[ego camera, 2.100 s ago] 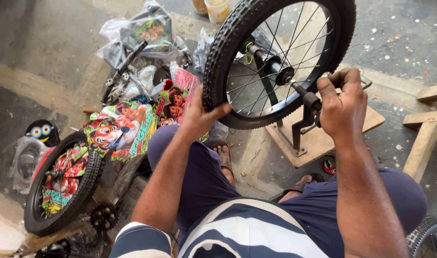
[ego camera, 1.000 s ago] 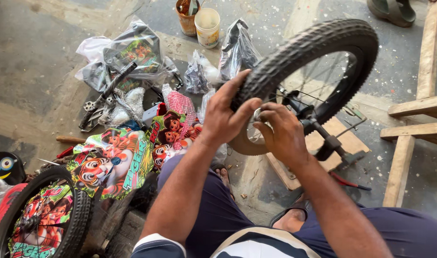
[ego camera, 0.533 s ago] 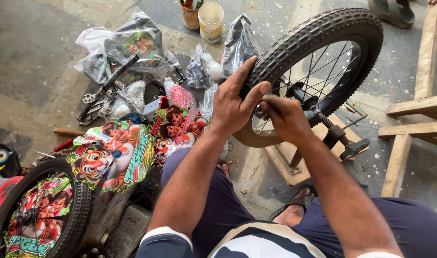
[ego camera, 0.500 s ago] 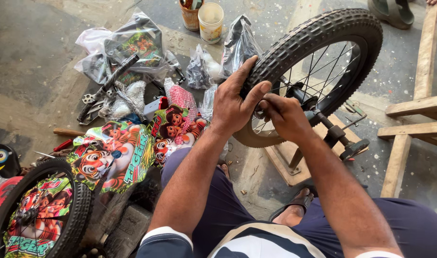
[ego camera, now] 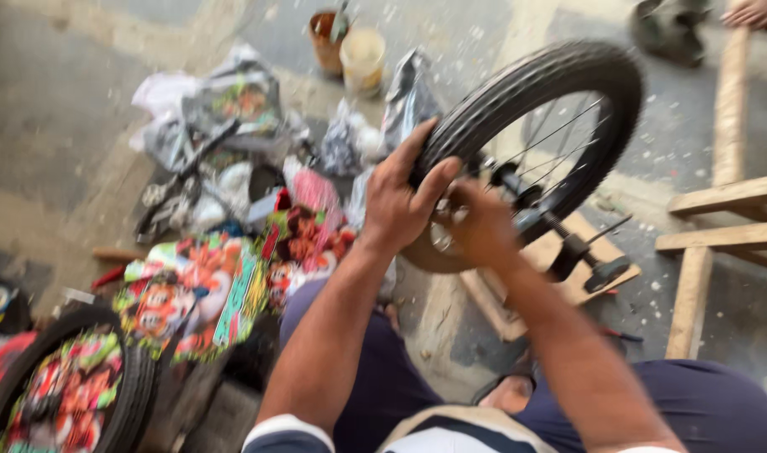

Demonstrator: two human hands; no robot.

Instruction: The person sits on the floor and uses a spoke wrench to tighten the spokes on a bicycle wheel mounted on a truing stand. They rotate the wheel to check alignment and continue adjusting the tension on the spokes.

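The person's left hand was closed over the tyre of the small bicycle wheel, and the right hand, just beside it, was curled on the rim. The wheel looked stiff and light, best gripped by its rubber tyre. Below the fingers stood a wooden block; colourful wrapped parts lay left of them.

Both hands, left hand and right hand, grip the black bicycle wheel at its lower tyre edge.
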